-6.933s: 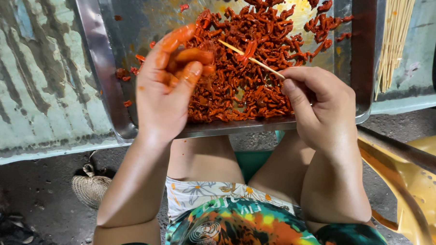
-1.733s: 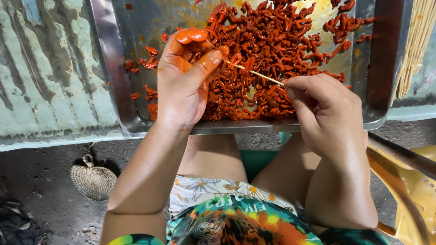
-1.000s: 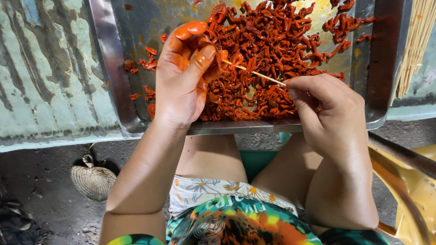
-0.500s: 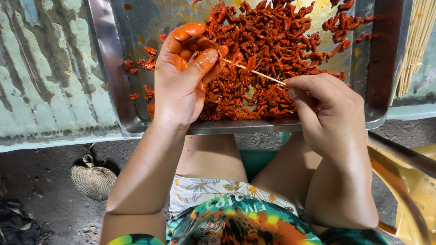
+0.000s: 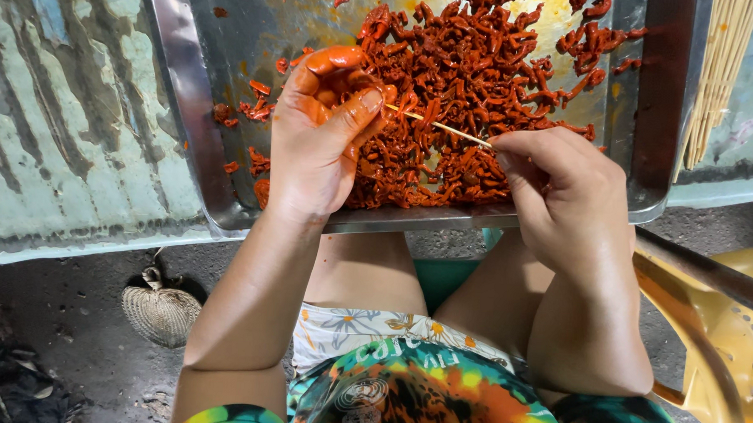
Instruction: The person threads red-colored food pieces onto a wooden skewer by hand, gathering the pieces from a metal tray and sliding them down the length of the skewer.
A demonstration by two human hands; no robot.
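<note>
Two hands are at work over the metal tray (image 5: 188,105): your left hand (image 5: 321,139), smeared with red marinade, has its fingers (image 5: 346,123) clenched on a piece of the red marinated meat, pinched between thumb and forefinger, and your right hand (image 5: 561,189) has its fingers closed on the thin wooden skewer (image 5: 442,128). The skewer runs from your right hand at 3 o'clock toward your left at 9 o'clock, its tip touching the piece you hold, just above the heap of meat strips (image 5: 472,98) that fills the tray from its middle to the 1 o'clock corner. A bundle of bare skewers (image 5: 723,73) lies at 2 o'clock, outside the tray's rim. The likeliest trouble is the point: your left fingertips sit right where it enters, and the marinade looks slick, so a slip of the piece could send the tip into a finger. Pushing at an angle could also bend or snap so thin a stick. The tray's near edge overhangs the tabletop (image 5: 62,142) above your knees, so leaning weight on that rim might tip it.
</note>
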